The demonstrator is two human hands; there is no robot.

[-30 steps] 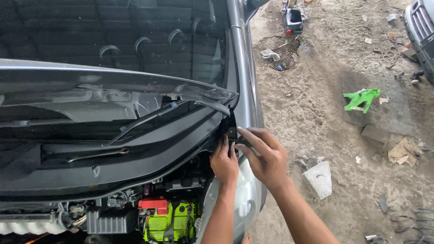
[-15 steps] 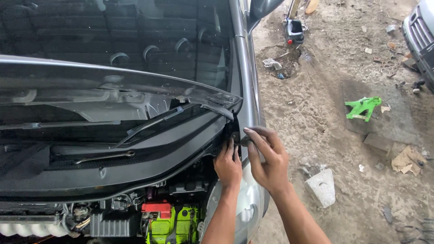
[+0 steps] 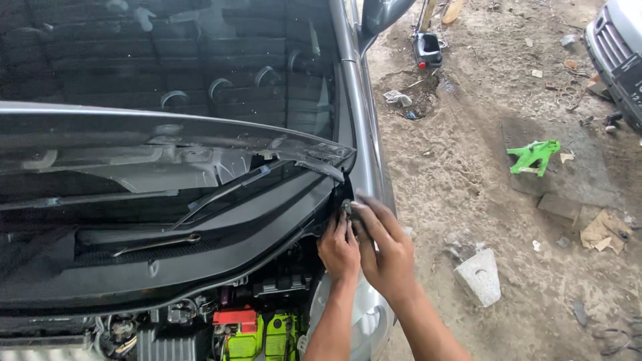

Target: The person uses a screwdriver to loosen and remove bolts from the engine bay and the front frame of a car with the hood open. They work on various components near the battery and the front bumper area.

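A silver car (image 3: 364, 134) fills the left half of the view, its raised hood (image 3: 134, 134) stretching across from the left edge to a corner near the middle. Behind the hood lies the dark windshield (image 3: 200, 60), and a side mirror (image 3: 384, 13) juts out at the top edge. Under the hood's rear edge runs the black cowl panel (image 3: 167, 257), with a wiper arm (image 3: 221, 194) lying along it. At the bottom edge the engine bay shows a green-cased battery (image 3: 267, 337) with a red terminal cover (image 3: 234, 317) beside it.

To the right of the car the ground is sandy dirt (image 3: 481, 200). On it lie a green plastic piece (image 3: 533, 156) toward the right edge, a pale concrete block (image 3: 478, 274) near the car's front fender, scraps of cardboard (image 3: 605, 230) by the right edge, and a small black container (image 3: 428, 48) near the top. The front of another vehicle (image 3: 618, 47) shows at the top right corner.

Both hands meet at the right end of the cowl, just under the hood's corner. The left hand (image 3: 339, 251) rests flat against the cowl's end, fingers extended upward. The right hand (image 3: 384, 251) sits just beside it, fingers bent and pressed together around a small dark part (image 3: 346, 207) at the hood hinge area; whether it is truly pinched I cannot tell, as the fingers hide most of it.
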